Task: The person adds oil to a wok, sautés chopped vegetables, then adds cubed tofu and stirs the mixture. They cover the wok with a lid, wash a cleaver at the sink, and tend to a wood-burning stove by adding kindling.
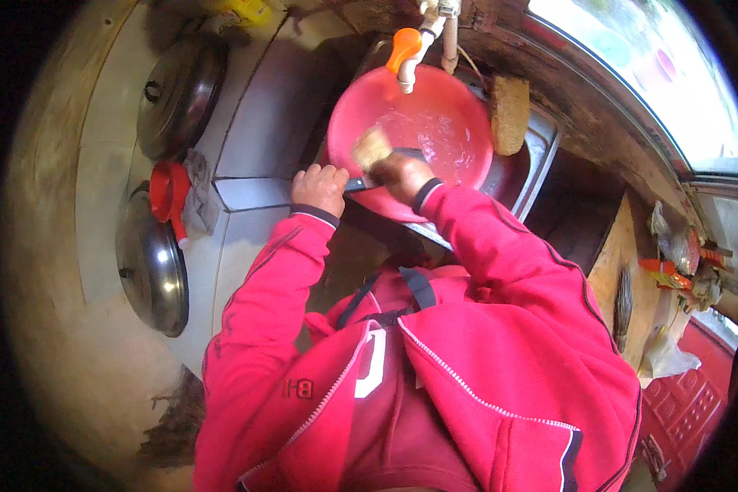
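Note:
Over the near rim of a pink plastic basin (350, 117) with water in it, both my hands are close together. My left hand (320, 189) grips a dark handle (356, 184), which looks like a knife's. The rest of that tool is mostly hidden behind my right hand, though a dark flat part shows just beyond. My right hand (400, 174) is closed around a tan bristly scrubber (371, 148), blurred by motion; whether it is a brush or a loofah I cannot tell.
A white tap (408, 74) with an orange lever (404, 49) hangs over the basin. Right of it stands a rough tan block (509, 115) by the metal sink edge (541, 160). Two metal lids (181, 98) and a red plastic ladle (168, 190) lie on the tiled counter (258, 135) at left.

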`<state>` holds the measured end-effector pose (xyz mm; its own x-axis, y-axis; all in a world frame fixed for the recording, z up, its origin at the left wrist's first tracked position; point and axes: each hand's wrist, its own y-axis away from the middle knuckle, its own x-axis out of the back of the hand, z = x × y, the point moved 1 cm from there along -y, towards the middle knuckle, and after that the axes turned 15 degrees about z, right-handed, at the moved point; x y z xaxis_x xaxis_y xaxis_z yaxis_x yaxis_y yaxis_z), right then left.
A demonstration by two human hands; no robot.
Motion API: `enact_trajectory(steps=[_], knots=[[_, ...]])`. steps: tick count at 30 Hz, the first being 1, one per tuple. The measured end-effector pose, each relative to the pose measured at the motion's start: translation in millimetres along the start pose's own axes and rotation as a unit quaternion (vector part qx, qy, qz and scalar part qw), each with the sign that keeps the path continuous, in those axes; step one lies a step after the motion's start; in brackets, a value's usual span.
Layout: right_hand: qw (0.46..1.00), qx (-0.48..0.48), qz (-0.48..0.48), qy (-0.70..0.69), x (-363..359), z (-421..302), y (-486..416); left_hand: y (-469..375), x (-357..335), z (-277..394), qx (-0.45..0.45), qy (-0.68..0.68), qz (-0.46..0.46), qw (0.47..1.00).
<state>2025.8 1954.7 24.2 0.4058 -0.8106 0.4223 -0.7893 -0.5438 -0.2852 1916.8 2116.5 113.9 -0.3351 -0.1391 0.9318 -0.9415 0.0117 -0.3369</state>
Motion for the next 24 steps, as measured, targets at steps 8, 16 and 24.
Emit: enact_trajectory(steps=[8, 16, 24], knots=[[0.949, -0.225, 0.035, 0.219, 39, 138, 16, 11, 2, -5, 0.19, 0.039, -0.131, 0.972], [0.89, -0.415, 0.12, -0.145, 25, 94, 6, 32, -35, -4, 0.616, 0.495, -0.249, 0.56], [0.982, -0.139, 0.097, 0.078, 21, 17, -19, 20, 6, 41, 0.592, 0.588, -0.284, 0.472]])
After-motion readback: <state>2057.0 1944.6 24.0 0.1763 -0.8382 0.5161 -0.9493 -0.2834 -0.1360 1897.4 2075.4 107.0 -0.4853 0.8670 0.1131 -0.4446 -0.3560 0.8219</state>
